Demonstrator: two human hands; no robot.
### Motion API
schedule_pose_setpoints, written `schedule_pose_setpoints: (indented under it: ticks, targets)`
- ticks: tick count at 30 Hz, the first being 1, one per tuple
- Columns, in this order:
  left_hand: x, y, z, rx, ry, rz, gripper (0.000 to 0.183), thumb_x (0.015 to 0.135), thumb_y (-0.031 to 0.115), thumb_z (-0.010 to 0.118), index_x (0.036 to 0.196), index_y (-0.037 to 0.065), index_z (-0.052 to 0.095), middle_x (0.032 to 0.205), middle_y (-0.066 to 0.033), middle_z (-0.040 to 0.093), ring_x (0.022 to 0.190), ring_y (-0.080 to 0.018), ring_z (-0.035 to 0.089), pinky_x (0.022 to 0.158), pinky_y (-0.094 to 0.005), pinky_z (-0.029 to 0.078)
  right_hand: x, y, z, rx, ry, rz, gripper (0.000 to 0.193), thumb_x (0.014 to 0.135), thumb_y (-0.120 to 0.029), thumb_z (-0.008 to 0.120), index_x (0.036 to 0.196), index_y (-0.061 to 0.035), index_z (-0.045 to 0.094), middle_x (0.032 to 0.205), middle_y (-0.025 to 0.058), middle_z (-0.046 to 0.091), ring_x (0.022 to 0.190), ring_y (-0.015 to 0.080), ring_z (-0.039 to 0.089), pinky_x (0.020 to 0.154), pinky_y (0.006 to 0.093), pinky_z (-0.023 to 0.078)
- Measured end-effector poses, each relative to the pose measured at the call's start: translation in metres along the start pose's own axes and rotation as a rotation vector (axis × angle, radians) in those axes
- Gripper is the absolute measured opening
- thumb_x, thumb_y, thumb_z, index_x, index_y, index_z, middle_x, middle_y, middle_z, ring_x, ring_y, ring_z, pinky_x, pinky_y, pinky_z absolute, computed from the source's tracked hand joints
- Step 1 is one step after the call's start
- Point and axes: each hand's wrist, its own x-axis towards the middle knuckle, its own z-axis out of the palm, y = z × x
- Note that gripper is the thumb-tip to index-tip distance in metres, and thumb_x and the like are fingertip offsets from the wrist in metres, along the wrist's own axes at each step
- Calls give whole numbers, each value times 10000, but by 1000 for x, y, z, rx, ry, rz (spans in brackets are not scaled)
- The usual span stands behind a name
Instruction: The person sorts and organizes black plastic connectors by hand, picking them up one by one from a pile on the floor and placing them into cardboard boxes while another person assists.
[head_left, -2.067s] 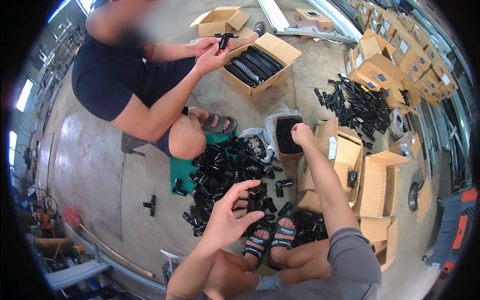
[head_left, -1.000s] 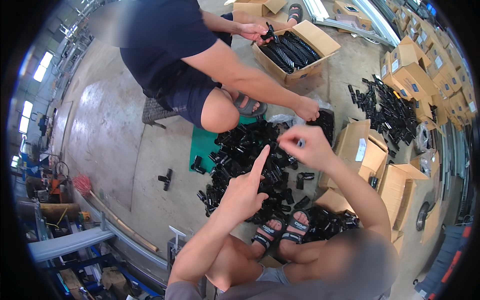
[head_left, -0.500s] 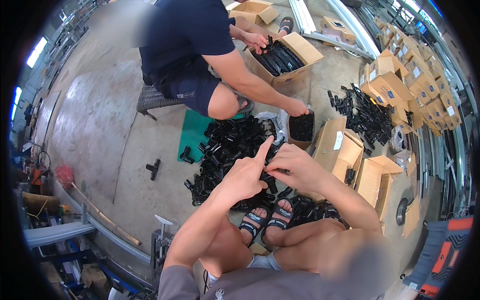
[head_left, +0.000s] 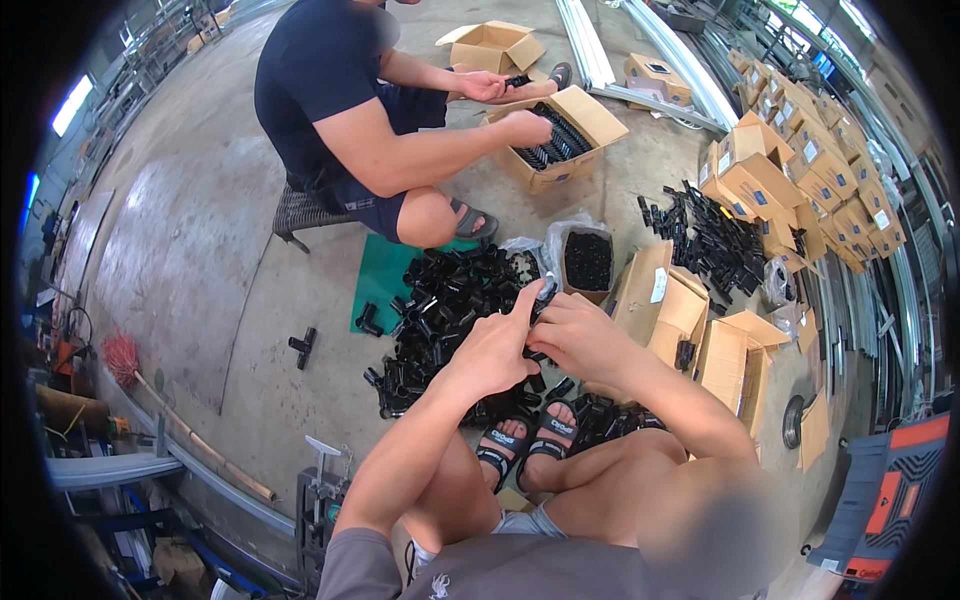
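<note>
My left hand (head_left: 494, 352) and my right hand (head_left: 578, 338) meet in front of me, above a pile of black pipe fittings (head_left: 430, 345). The left index finger points up; its other fingers curl inward. The right fingers are bent and pressed together close beside it. Something dark shows between the two hands, mostly hidden by the fingers, so I cannot make out its kind. Many fittings in the pile are T-shaped tubes, partly on a green mat (head_left: 372, 262). Past my hands stands a small box of tiny black parts (head_left: 588, 262), lined with clear plastic.
Across from me a seated co-worker (head_left: 330, 120) handles black fittings over a cardboard box (head_left: 575, 165) with rows of them. Opened cartons (head_left: 725, 370) and another fitting heap (head_left: 715, 240) lie to the right. A single T-fitting (head_left: 303, 346) and a broom (head_left: 200, 430) lie left.
The co-worker's near hand has moved from the small box of tiny parts to the box of fittings; the other hand now holds a black fitting. My hands stay together, nearly unchanged.
</note>
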Motion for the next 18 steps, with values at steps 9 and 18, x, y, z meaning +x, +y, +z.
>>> schedule_pose_setpoints:
  ticks: [9,18]
  targets:
    - [-2,4,1,-70,41,-18,855,687,41,808,1386,15,317,886,-253,707,925,-455,674,812,-497,530,0,-19,-5,-236,4,84,87,839,-173,711,912,-126,699,878,29,614,905,239,563,797,373,435]
    - [1,-1,-4,-351,205,-132,580,750,83,839,1154,31,427,995,-204,745,910,-297,727,794,-391,551,-10,-1,-12,633,311,665,384,940,-146,691,1303,-48,615,1169,124,668,1035,231,664,868,354,559]
